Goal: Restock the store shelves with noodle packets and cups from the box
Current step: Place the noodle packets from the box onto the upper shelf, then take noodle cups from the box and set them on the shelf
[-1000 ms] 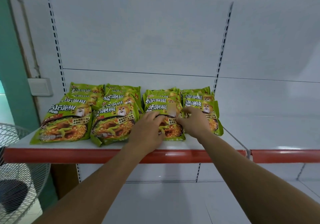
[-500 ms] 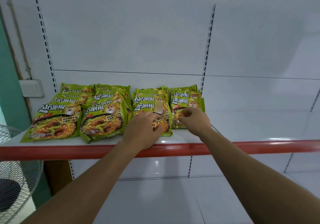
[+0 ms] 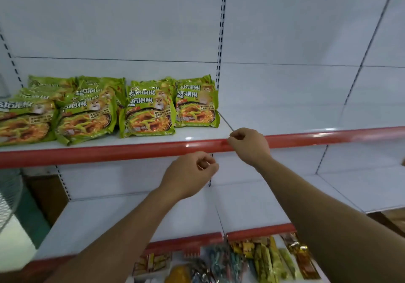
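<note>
Noodle packets (image 3: 149,111) lie in overlapping rows on the left part of the upper shelf (image 3: 197,135), printed faces up, so that buyers can read them. The left hand (image 3: 190,173) is below the red edge (image 3: 109,151) and the right hand (image 3: 249,144) is in front of it. Both have the fingers curled in and hold nothing, probably free to fetch more.
</note>
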Tool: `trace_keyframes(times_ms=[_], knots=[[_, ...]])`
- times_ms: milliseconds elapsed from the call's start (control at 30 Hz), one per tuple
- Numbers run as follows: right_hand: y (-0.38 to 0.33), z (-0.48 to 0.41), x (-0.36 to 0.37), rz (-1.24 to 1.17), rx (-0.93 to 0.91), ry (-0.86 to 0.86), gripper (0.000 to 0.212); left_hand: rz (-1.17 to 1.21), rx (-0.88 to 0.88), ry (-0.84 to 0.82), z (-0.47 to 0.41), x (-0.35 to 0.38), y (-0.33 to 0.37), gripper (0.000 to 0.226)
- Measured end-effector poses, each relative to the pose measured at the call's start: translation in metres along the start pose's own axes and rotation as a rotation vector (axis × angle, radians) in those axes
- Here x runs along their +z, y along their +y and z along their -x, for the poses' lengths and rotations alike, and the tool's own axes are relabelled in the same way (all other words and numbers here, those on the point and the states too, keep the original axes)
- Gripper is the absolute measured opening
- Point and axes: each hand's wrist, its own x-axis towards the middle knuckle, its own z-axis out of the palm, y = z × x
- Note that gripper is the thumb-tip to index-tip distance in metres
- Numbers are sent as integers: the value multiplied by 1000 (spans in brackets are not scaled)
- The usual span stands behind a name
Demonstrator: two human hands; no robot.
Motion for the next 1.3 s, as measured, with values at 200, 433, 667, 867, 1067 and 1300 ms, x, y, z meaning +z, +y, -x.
trace_keyframes(times_ms=[200, 433, 667, 867, 1067, 1300], knots=[[73, 40, 7, 29, 104, -134, 22, -74, -208, -212, 51, 86, -29, 18], [159, 81, 56, 97, 232, -346, 26, -132, -444, -522, 115, 174, -97, 13], [243, 134, 127, 222, 419, -560, 21, -110, -670, -790, 171, 249, -178, 21], [319, 175, 190, 281, 579, -698, 25, -90, -793, -905, 218, 312, -244, 23], [398, 210, 244, 312, 650, -865, 28, -64, -930, -932, 245, 380, -293, 17], [494, 259, 312, 330, 560, -1004, 51, 8, -1014, -654, 256, 489, -340, 24]])
